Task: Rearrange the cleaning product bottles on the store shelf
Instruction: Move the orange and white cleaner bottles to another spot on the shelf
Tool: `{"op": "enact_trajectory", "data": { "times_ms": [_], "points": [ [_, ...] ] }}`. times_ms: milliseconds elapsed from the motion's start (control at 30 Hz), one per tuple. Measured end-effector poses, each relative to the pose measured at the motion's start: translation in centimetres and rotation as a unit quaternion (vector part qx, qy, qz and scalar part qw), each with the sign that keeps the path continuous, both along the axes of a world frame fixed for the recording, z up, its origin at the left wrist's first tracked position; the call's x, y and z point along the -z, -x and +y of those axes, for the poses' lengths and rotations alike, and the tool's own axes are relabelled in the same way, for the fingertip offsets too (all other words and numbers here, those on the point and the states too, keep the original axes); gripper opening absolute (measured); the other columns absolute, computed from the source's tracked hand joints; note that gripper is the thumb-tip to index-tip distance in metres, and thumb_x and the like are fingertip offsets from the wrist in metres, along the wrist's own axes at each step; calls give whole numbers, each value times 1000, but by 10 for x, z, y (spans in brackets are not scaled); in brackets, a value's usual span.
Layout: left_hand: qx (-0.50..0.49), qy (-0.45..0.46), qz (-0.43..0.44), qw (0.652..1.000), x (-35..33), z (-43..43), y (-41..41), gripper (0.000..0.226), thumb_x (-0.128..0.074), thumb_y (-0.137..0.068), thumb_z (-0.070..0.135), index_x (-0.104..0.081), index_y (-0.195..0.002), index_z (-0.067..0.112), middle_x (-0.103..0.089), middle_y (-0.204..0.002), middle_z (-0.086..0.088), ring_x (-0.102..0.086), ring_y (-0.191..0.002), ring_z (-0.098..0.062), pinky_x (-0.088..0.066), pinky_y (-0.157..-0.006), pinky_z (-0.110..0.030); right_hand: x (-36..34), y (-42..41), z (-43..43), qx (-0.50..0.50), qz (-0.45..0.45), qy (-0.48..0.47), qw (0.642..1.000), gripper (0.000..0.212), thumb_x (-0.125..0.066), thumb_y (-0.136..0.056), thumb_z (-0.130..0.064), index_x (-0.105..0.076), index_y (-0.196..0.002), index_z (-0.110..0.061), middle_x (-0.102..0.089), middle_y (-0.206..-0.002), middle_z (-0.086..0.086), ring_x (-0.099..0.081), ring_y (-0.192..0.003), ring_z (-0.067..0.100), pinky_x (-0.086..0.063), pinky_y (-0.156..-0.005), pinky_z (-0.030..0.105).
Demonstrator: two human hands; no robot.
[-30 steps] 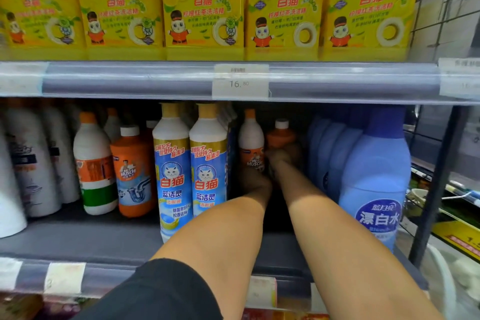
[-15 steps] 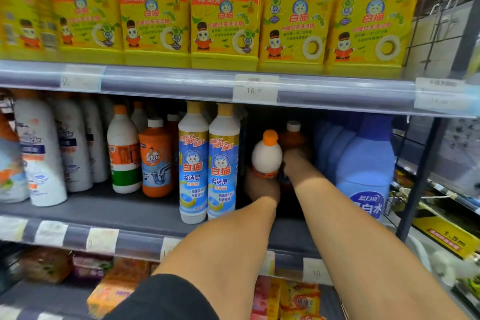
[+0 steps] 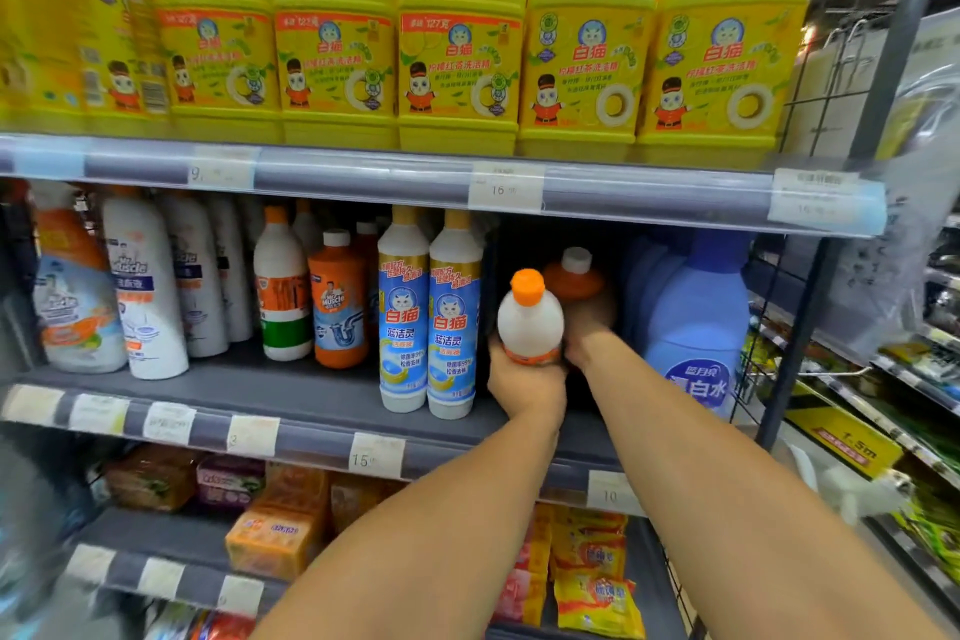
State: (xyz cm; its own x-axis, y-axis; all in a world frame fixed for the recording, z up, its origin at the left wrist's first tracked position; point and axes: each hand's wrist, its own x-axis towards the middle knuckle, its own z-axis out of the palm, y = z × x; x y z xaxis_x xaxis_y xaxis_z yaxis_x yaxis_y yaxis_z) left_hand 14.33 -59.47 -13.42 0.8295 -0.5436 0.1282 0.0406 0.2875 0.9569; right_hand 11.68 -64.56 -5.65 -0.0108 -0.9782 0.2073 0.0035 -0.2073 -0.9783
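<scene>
My left hand [image 3: 524, 387] grips the lower part of a white bottle with an orange cap [image 3: 530, 314], held tilted toward me in the gap on the middle shelf [image 3: 291, 387]. Just behind it, my right hand [image 3: 589, 327] is wrapped around an orange bottle with a white cap [image 3: 574, 276], deeper in the same gap; the hand hides the bottle's lower half. Two blue-and-white bottles [image 3: 428, 312] stand left of the gap. A pale blue bleach bottle [image 3: 696, 322] stands to its right.
Yellow detergent jugs [image 3: 457, 47] line the upper shelf. Further left on the middle shelf stand an orange drain-cleaner bottle [image 3: 337, 299], a white bottle with a green band [image 3: 282, 286] and white Mr Muscle bottles [image 3: 143, 286]. Packets [image 3: 589, 566] fill the lower shelf. A dark upright [image 3: 795, 327] ends the rack.
Both hands have drawn outward from deep in the shelf, bringing the white bottle forward and tilting it toward me. The orange bottle has come forward too. The camera view has risen and backed off.
</scene>
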Motion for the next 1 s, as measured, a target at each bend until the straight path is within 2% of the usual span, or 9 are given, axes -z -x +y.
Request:
{"op": "enact_trajectory", "data": {
  "times_ms": [100, 233, 300, 367, 433, 567, 733, 867, 1000],
  "points": [
    [9, -11, -24, 1000, 4, 22, 7, 67, -82, -59, 5, -55, -117, 26, -64, -113, 2, -60, -106, -20, -52, -92, -35, 8, 10, 15, -21, -19, -22, 999, 29, -68, -83, -33, -48, -66, -22, -61, -80, 14, -62, -76, 27, -55, -74, 42],
    [-4, -26, -57, 998, -2, 53, 16, 66, -83, -61, 9, -53, -116, 27, -58, -105, 11, -57, -101, -12, -48, -89, -28, 20, 20, 35, -38, -35, -19, 998, 28, -71, -78, -23, -46, -64, -23, -54, -64, 4, -58, -67, 25, -48, -58, 32],
    [-7, -39, -63, 997, -3, 70, 18, 64, -84, -61, 12, -54, -117, 24, -62, -111, 6, -59, -106, -16, -51, -92, -32, 25, 24, 44, -32, -21, -10, 999, 17, -74, -76, -22, -58, -81, -23, -60, -76, 2, -60, -78, 24, -50, -67, 33],
    [-9, -41, -51, 998, -1, 91, 18, 65, -85, -61, 13, -55, -118, 22, -63, -110, 3, -60, -107, -19, -52, -90, -34, 26, 28, 59, -37, -5, 8, 999, 51, -81, -71, -17, -57, -116, -22, -63, -100, 1, -60, -94, 20, -50, -82, 35],
    [-11, -39, -58, 998, 0, 111, 13, 62, -86, -61, 13, -54, -113, 24, -61, -105, 5, -59, -106, -18, -51, -87, -32, 26, 34, 79, -47, -3, 37, 998, 75, -84, -64, -6, -50, -129, -22, -61, -108, 0, -59, -100, 19, -49, -83, 35],
    [-16, -8, -93, 996, -1, 153, -10, 56, -89, -58, 12, -57, -100, 31, -66, -98, 8, -64, -96, -15, -52, -85, -31, 20, 44, 121, -36, 9, 136, 990, 81, -83, -57, 2, -51, -126, -24, -61, -106, -5, -58, -99, 16, -48, -82, 32],
    [-12, -11, -145, 989, -8, 196, -62, 61, -90, -55, 12, -59, -106, 26, -68, -106, -1, -67, -97, -16, -57, -79, -32, 8, 47, 170, -60, 18, 221, 973, 77, -88, -53, -9, -54, -116, -38, -63, -96, -24, -59, -87, -13, -45, -69, 8],
    [-8, -63, -177, 982, -1, 237, -116, 52, -87, -43, 27, -58, -83, 42, -71, -85, 13, -65, -77, 7, -48, -63, -15, 10, 23, 200, -135, 16, 205, 969, 72, -88, -50, -21, -56, -112, -36, -69, -99, -13, -66, -86, -2, -54, -67, 18],
    [10, -153, -171, 973, 2, 268, -177, 49, -83, -35, 39, -67, -81, 34, -74, -75, 12, -69, -71, -6, -58, -70, -38, 25, -40, 216, -186, 25, 135, 973, 57, -79, -47, -37, -57, -99, -32, -72, -90, -5, -70, -79, 13, -58, -78, 42]
  ]
}}
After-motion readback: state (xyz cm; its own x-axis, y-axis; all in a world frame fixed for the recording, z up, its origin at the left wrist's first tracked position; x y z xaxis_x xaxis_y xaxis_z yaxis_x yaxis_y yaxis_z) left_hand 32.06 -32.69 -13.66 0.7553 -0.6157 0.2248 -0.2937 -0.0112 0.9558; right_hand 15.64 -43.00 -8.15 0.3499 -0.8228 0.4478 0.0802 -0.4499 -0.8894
